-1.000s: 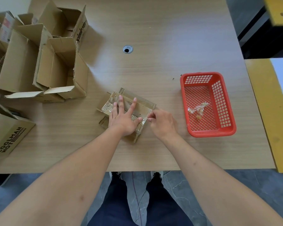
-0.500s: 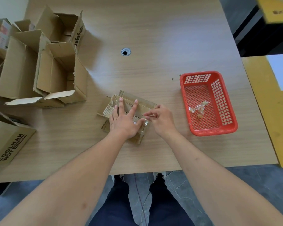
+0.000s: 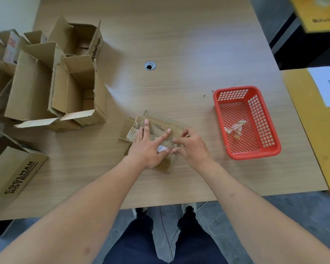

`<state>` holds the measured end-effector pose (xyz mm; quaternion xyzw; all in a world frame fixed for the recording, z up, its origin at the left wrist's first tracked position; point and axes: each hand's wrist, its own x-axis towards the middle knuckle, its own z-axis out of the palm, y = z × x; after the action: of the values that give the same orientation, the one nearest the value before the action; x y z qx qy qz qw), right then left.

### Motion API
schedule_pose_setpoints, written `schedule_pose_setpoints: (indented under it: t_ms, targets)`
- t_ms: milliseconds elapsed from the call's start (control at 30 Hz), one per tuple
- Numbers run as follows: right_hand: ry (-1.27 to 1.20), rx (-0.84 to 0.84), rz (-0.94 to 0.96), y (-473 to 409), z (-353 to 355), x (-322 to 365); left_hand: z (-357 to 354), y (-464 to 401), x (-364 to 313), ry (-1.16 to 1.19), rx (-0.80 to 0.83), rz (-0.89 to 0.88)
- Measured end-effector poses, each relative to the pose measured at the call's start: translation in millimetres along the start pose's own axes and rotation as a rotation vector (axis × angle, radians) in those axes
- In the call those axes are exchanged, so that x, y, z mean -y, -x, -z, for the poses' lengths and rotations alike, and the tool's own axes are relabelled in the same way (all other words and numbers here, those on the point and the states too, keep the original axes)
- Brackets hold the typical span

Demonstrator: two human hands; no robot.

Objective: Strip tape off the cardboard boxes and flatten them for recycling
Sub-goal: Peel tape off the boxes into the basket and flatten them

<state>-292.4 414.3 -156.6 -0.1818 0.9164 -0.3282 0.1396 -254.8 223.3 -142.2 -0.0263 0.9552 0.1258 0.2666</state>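
- At the near edge of the wooden table (image 3: pixel 179 44), a small flattened cardboard box (image 3: pixel 160 128) lies pressed flat, part of it hidden under both hands.
- On its left half the left hand (image 3: pixel 148 147) rests with fingers spread and straight, pinning the board down.
- At its right edge the right hand (image 3: pixel 193 147) has fingers curled toward a strip of clear tape (image 3: pixel 172 149) — it looks like a pinch, though the contact point is blurred.
- The board looks light and thin, stiff across the panels but likely to buckle at the creases; it needs holding down while the tape is pulled.
- The tape is probably thin, sticky and prone to tearing — best taken at a lifted end and peeled low along the seam.
- Farther right, a red plastic basket (image 3: pixel 274 149) holds crumpled tape scraps (image 3: pixel 235 127).
- At the far left, open cardboard boxes (image 3: pixel 72 88) stand unflattened, and a box printed COOLMAN (image 3: pixel 15 174) sits nearer.
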Motion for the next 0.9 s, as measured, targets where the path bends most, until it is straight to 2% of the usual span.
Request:
schedule_pose_setpoints:
  t_ms: [167,333,400,467,567,700,833,900]
  targets:
    - [0.083,0.010,-0.016,-8.1,-0.2,8.0,-4.1,9.9,6.9,-0.072,-0.009,-0.125]
    - [0.219,-0.132,0.041,6.7,-1.1,8.4,-7.6,8.5,8.4,-0.108,-0.021,-0.069]
    - [0.118,-0.182,0.024,15.8,-0.7,4.1,-8.0,7.1,7.2,-0.122,-0.027,-0.053]
    - [-0.086,-0.192,-0.010,23.1,1.7,2.1,-9.0,5.8,6.3,-0.127,-0.038,-0.036]
    - [-0.342,-0.177,-0.176,26.5,9.7,5.7,-10.0,4.5,3.4,-0.112,-0.043,-0.020]
    - [-0.485,-0.137,-0.285,15.7,13.2,10.2,-9.1,5.0,2.1,-0.085,-0.020,-0.001]
    - [-0.178,-0.093,-0.229,1.9,4.5,10.6,-10.1,5.9,-2.4,-0.079,0.000,0.026]
    - [-0.120,-0.091,-0.186,1.3,-2.3,9.2,-11.3,5.8,-3.6,-0.075,-0.004,0.034]
